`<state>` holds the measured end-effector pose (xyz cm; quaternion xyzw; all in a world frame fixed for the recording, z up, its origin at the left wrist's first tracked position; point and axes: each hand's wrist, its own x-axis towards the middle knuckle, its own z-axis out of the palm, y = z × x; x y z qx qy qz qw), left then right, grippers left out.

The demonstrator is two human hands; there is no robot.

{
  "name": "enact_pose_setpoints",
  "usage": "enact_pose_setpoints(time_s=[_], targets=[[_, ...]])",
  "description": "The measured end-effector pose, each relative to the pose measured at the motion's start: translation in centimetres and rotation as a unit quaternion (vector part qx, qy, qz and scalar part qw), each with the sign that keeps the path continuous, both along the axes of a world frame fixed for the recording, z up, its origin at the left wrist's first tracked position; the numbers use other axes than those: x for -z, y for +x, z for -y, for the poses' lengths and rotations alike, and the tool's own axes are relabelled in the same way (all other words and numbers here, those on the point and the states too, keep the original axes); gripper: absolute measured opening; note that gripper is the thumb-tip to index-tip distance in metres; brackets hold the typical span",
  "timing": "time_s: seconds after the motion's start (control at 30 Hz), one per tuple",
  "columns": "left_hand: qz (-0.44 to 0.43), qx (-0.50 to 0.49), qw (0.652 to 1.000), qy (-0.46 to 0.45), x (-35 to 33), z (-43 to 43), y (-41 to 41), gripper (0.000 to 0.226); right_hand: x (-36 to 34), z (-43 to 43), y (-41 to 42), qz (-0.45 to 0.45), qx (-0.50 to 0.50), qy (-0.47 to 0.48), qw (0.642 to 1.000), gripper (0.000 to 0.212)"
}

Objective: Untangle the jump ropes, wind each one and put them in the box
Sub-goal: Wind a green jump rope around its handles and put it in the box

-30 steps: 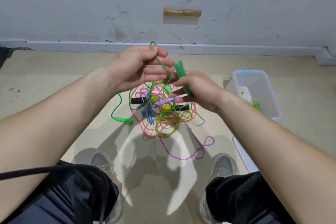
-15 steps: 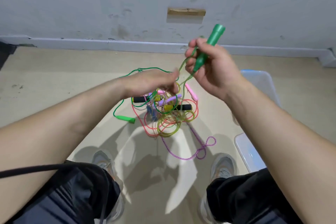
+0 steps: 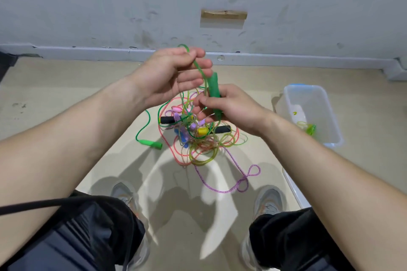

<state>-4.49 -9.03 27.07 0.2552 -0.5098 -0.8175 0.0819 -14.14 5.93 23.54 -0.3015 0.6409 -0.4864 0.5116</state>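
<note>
A left shoe [image 3: 126, 196] and a right shoe [image 3: 269, 201] are resting on the near beige floor [image 3: 66, 86]; a wooden block [image 3: 223, 14] is sitting in the scuffed far wall [image 3: 88, 2].

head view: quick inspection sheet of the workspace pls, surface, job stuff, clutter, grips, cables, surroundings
surface: beige floor, dark marks at left.
job's things: green rope raised between the hands; its green handle in hand, second green handle on the floor; tangle of coloured ropes below, not sorted; clear box at right holds one yellow-green rope.
clutter: flat pale panel by the right shoe, maybe the lid.
grips: left hand pinches the green rope; right hand grips the green handle.
cables: black cable at lower left.
surroundings: grey wall with wooden block.
</note>
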Motion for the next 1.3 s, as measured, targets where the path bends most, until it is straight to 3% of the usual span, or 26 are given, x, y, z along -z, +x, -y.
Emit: enact_pose_setpoints(time_s=[0.07,0.13,0.23,0.27,0.33,0.4,0.5,0.57,0.67,0.77,0.83,0.93,1.07,1.17,1.3], targets=[[0.010,-0.050,0.998,-0.040,0.4,0.7,0.0,0.022,-0.4,0.2,-0.3,0.002,0.026,-0.031,0.999,0.015],[0.059,-0.036,0.989,-0.127,1.2,1.2,0.1,0.043,-1.2,0.4,-0.7,0.059,0.070,-0.071,0.993,0.016],[0.131,0.145,0.963,-0.186,2.5,0.5,0.4,0.081,-2.4,0.6,-1.4,0.169,0.140,-0.129,0.967,0.019],[0.144,0.216,0.945,-0.198,2.9,0.1,0.7,0.082,-2.8,0.6,-1.7,0.198,0.161,-0.144,0.956,0.020],[0.148,0.333,0.886,-0.287,3.4,-0.5,1.3,0.064,-3.4,0.6,-2.6,0.236,0.205,-0.168,0.935,0.019],[0.145,0.354,0.851,-0.361,3.7,-0.5,1.5,0.036,-3.5,0.4,-3.6,0.234,0.247,-0.173,0.924,0.018],[0.146,0.277,0.914,-0.256,3.5,0.0,1.4,0.023,-2.6,0.2,-4.7,0.172,0.304,-0.118,0.930,0.015],[0.123,0.219,0.956,-0.153,2.8,0.1,1.1,0.022,-1.6,0.0,-4.6,0.125,0.285,-0.044,0.949,0.014],[0.078,0.141,0.987,-0.023,1.7,0.0,0.6,0.020,-0.6,-0.5,-2.9,0.122,0.114,0.052,0.985,0.023],[0.064,0.065,0.996,0.025,1.4,0.1,0.3,0.019,-0.3,-0.6,-0.9,0.108,0.002,0.046,0.993,0.019],[0.066,0.005,0.998,0.015,1.5,0.2,0.2,0.019,-0.2,-0.4,-0.3,0.082,0.013,0.010,0.996,0.018],[0.108,-0.026,0.993,-0.027,2.2,0.7,0.2,0.032,-0.4,-0.1,-0.6,0.128,0.056,-0.039,0.989,0.021],[0.158,0.175,0.971,-0.048,3.1,-0.3,0.5,0.075,-0.8,0.1,-1.1,0.203,0.116,-0.075,0.969,0.022],[0.129,0.241,0.958,-0.092,3.6,-2.3,0.8,0.056,-1.0,0.3,-1.4,0.235,0.157,-0.081,0.956,0.021],[0.134,0.198,0.954,-0.178,4.2,-2.7,1.2,0.012,-0.7,0.5,-1.8,0.222,0.201,-0.066,0.952,0.018]])
